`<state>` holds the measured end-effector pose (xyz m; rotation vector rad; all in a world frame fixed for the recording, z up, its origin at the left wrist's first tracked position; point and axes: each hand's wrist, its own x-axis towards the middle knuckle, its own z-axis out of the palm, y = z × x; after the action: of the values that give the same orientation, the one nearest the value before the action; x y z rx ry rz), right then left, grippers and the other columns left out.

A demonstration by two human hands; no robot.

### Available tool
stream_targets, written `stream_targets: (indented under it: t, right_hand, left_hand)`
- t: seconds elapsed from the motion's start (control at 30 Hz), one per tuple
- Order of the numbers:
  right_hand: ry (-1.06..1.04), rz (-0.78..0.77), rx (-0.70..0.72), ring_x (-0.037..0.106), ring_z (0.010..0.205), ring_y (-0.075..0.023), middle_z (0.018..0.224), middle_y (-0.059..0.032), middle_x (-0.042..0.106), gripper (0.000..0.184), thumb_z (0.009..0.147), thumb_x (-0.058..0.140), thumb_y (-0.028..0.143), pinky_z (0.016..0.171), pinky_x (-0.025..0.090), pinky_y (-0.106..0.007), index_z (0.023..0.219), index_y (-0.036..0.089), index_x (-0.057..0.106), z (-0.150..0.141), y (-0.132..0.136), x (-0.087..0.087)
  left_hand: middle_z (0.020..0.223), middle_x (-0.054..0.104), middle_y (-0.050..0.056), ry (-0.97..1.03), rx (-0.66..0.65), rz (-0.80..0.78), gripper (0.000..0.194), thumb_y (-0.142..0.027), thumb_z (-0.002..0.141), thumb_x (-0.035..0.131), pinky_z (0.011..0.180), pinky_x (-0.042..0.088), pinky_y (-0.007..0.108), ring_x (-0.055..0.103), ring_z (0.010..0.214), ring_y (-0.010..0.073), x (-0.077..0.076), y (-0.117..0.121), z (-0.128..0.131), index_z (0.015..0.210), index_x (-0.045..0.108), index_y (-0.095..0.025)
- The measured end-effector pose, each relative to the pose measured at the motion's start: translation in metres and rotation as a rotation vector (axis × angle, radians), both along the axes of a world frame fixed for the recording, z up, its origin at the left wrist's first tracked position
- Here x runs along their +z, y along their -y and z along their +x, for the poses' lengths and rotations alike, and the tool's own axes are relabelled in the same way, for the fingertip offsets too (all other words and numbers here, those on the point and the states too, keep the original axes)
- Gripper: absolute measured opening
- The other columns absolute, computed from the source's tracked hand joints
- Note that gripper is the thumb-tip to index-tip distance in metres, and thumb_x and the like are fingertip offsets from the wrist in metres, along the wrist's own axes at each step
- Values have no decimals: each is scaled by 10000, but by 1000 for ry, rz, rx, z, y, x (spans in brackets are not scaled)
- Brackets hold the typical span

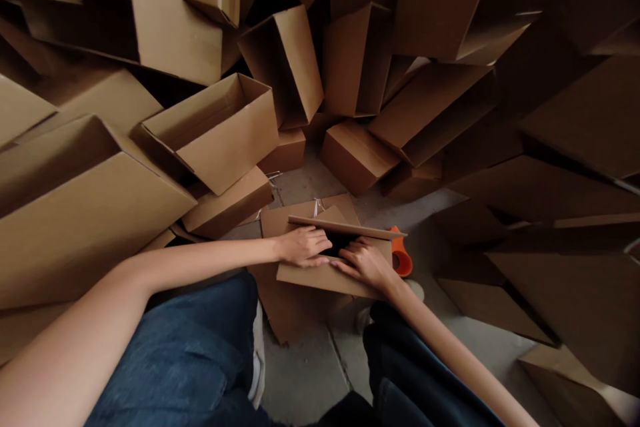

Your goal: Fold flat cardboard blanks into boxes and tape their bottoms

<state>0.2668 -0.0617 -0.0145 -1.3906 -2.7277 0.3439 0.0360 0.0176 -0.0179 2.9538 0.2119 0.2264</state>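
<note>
Brown boxes [235, 147] crowd a gray floor [310, 373]. A small cardboard box [325, 278], one flap [350, 228] up, lies over the right edge of a flat cardboard sheet [285, 310]. The left hand [304, 245] and right hand [365, 261] touch its open top; I cannot tell if their fingers [317, 242] grip. An orange tape dispenser [407, 263] is just beside it.

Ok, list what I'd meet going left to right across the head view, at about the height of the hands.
Large open cardboard box → left hand → right hand → orange object → piled boxes on the right.
</note>
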Motion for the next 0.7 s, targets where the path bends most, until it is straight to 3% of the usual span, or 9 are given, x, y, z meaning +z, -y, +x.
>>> stream_targets:
  t: [0.1, 0.17, 0.27, 0.37, 0.47, 0.7]
  right_hand:
    - [-13, 32, 31, 663, 748, -184, 728, -58, 717, 464, 1026, 431, 460, 788, 397, -326, 757, 199, 704, 1, 1, -3]
    - [-19, 26, 27, 662, 755, -184, 743, -60, 719, 459, 1024, 439, 460, 792, 396, -328, 764, 196, 709, 2, 2, -3]
    - [-29, -12, 12, 662, 768, -188, 779, -62, 726, 457, 1017, 443, 485, 805, 400, -337, 789, 194, 712, 3, 0, -2]
    - [-56, -31, -3, 665, 804, -197, 805, -70, 727, 459, 1008, 443, 513, 815, 410, -339, 826, 189, 712, 4, -2, 0]
    - [-93, -40, -18, 668, 833, -206, 828, -80, 732, 470, 994, 452, 545, 809, 422, -334, 859, 187, 726, 4, -3, 0]
    - [-76, -96, -13, 669, 1000, -245, 936, -84, 766, 490, 1001, 420, 547, 909, 429, -387, 917, 218, 772, 3, 1, -5]
  left_hand:
    - [1110, 700, 142, 101, -15, 69, 325, -341, 989, 451, 909, 475, 365, 621, 1113, 250, 10, 7, -7, 1172, 614, -127]
    - [1225, 664, 146, 175, 12, 96, 394, -377, 978, 478, 1002, 446, 373, 560, 1248, 256, 23, 13, -8, 1278, 561, -136]
    - [1446, 504, 222, 232, 192, 124, 738, -551, 932, 526, 1149, 334, 441, 349, 1450, 317, 49, 19, -2, 1468, 361, -71]
    - [1579, 294, 291, 133, 359, 129, 1178, -748, 787, 599, 1222, 165, 519, 172, 1515, 390, 65, 24, 10, 1550, 116, 9]
    - [1588, 246, 324, -37, 439, 53, 1443, -853, 619, 652, 1218, 84, 563, 171, 1505, 434, 62, 32, 18, 1561, 1, 25]
    - [1599, 180, 347, -279, 441, -9, 1609, -759, 366, 855, 1162, 84, 660, 161, 1482, 508, 46, 53, 21, 1601, 37, -131]
